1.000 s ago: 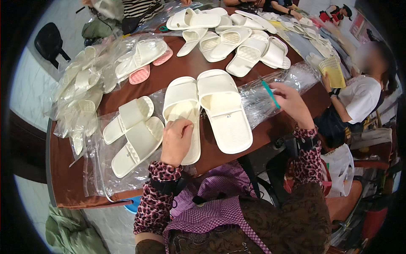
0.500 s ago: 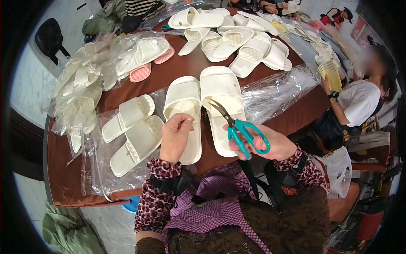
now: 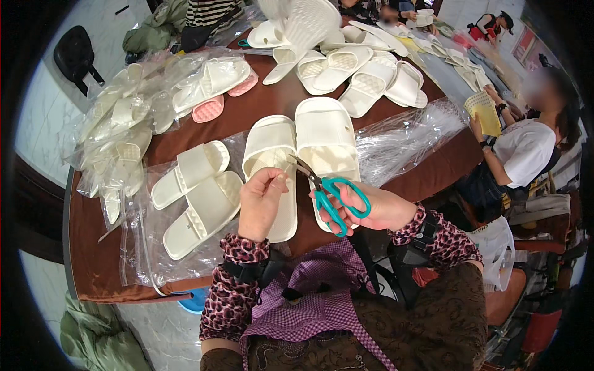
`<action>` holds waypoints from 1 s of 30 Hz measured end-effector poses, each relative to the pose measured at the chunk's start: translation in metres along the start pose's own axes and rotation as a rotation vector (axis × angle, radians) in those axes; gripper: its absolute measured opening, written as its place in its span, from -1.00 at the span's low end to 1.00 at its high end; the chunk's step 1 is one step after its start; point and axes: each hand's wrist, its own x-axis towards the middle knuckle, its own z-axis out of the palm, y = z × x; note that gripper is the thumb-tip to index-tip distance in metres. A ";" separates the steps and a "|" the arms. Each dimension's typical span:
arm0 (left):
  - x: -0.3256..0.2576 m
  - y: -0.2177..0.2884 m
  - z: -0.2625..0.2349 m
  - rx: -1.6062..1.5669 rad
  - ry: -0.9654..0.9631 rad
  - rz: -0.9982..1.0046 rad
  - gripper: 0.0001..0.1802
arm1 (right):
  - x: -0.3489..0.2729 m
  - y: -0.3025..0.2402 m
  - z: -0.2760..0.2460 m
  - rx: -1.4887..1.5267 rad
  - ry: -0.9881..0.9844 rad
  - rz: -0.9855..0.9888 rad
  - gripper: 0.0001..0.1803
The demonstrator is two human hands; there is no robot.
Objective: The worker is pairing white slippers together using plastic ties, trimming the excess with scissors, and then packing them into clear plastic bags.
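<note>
My right hand (image 3: 385, 211) grips a pair of teal-handled scissors (image 3: 318, 183), its fingers through the loops. The dark blades point up-left, slightly apart, close to my left fingertips. My left hand (image 3: 260, 207) is pinched closed; whatever it holds is too small to make out. Both hands are above a pair of cream slippers, the left slipper (image 3: 270, 137) partly covered by my left hand and the right slipper (image 3: 326, 127) partly behind the scissors. Another cream pair, with a rear slipper (image 3: 197, 167) and a front slipper (image 3: 210, 207), lies on clear plastic to the left.
Bagged slippers (image 3: 127, 133) pile up at the left, beside a pink slipper (image 3: 208, 109). Loose white slippers (image 3: 365, 86) cover the table's far side. Clear plastic bags (image 3: 408, 136) lie at the right on the brown tablecloth (image 3: 408, 179). A person (image 3: 526, 142) sits at the right.
My right hand has brought the scissors left and down, the blades now nearer my left fingertips. At the far side, a blurred white slipper has come up above the pile.
</note>
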 end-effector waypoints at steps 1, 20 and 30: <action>0.000 -0.001 0.000 0.010 -0.003 0.001 -0.87 | 0.002 -0.001 0.000 0.013 0.006 -0.019 -0.29; -0.008 -0.007 -0.002 0.108 -0.004 0.024 -0.88 | 0.001 0.001 0.009 0.004 0.095 -0.104 -0.60; -0.007 -0.002 -0.001 0.090 0.012 0.038 -0.92 | 0.000 -0.005 0.006 -0.038 0.141 -0.100 -0.62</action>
